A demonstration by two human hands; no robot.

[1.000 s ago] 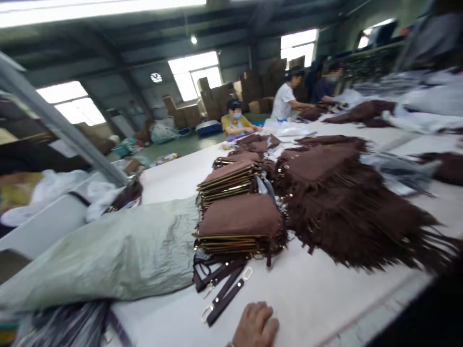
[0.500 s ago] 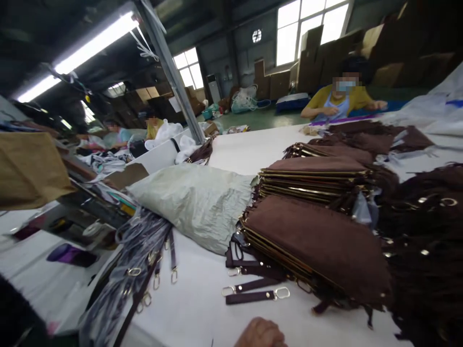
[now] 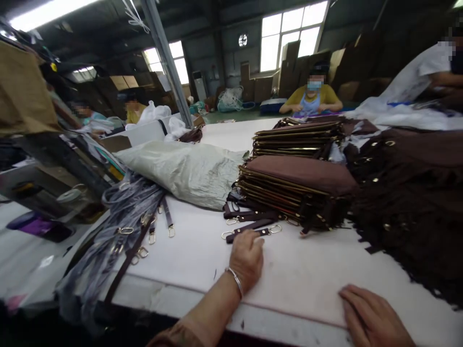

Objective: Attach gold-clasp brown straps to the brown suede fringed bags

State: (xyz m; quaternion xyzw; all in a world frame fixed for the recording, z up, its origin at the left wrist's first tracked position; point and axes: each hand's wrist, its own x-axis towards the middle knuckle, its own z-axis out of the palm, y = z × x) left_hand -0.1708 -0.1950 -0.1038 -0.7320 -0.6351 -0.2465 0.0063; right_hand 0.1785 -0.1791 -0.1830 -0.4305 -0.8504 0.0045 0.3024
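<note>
My left hand (image 3: pixel 247 258), with a silver bracelet at the wrist, reaches over the white table to a short dark brown strap (image 3: pixel 265 232) with gold clasps. Its fingers are bent at the strap's near side, and whether they grip it is hidden. My right hand (image 3: pixel 372 313) lies on the table near the front edge at the right, fingers extended and holding nothing. Beyond the strap is a stack of brown pouches (image 3: pixel 296 173) with gold zippers. More dark straps (image 3: pixel 249 214) lie beside the stack.
Plastic-wrapped straps (image 3: pixel 126 217) hang over the left table edge. A pale woven sack (image 3: pixel 188 168) lies behind. Dark fringed pieces (image 3: pixel 408 193) are heaped at right. A person in yellow (image 3: pixel 311 99) sits across the table.
My left hand has moved forward from the bottom edge to the strap. My right hand has come into view. The camera view has shifted, and another person shows at far right.
</note>
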